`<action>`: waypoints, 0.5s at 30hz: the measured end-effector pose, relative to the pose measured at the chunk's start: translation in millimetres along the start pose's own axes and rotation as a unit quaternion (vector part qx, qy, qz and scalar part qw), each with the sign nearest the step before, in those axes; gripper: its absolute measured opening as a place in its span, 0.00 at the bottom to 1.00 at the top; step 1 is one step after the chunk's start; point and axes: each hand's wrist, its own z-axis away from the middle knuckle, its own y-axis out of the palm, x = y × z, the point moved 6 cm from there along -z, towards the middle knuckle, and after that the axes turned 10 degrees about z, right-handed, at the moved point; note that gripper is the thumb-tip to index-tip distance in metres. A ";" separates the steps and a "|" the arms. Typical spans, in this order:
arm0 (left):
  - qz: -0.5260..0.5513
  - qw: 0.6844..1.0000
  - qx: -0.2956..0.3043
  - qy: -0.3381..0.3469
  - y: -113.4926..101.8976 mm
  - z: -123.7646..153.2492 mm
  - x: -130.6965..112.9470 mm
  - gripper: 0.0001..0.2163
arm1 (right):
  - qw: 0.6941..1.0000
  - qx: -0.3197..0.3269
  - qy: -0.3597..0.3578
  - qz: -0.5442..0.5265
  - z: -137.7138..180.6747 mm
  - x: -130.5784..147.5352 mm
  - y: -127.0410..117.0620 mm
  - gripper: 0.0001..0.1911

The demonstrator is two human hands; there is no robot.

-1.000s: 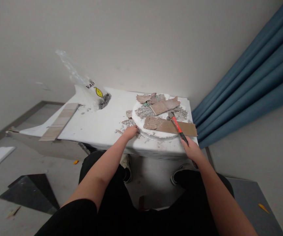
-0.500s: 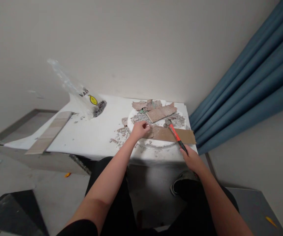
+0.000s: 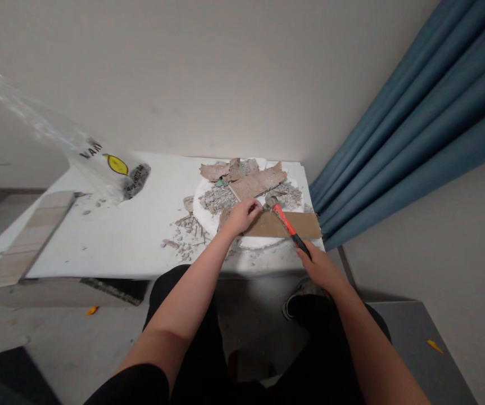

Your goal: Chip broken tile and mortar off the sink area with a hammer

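My right hand (image 3: 320,265) is wrapped round the black grip of a hammer (image 3: 286,221) with a red and black handle. The hammer's grey head points away from me, over the far edge of a brown flat strip (image 3: 286,224). Close to the head, on its left, my left hand (image 3: 243,216) has its fingers pinched together; what they hold is too small to make out. Under the strip lies a round white board (image 3: 263,242). Grey crushed rubble (image 3: 218,199) and broken brownish slabs (image 3: 259,182) cover its far part.
A clear plastic bag (image 3: 93,163) with a lemon print and dark contents stands on the white-covered table (image 3: 124,230). Another flat strip (image 3: 31,236) crosses the table's left end. Loose crumbs (image 3: 185,239) lie left of the board. A blue curtain (image 3: 394,135) hangs at the right.
My left hand has moved right along the strip, closer to the hammer head. The hammer stays in my right hand at about the same spot. The whole view has turned slightly right.
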 end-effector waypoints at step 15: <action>0.023 0.997 -0.032 -0.070 -12.9 4.0 16.2 0.06 | 1.000 0.004 0.005 0.001 0.2 0.5 -0.1 0.20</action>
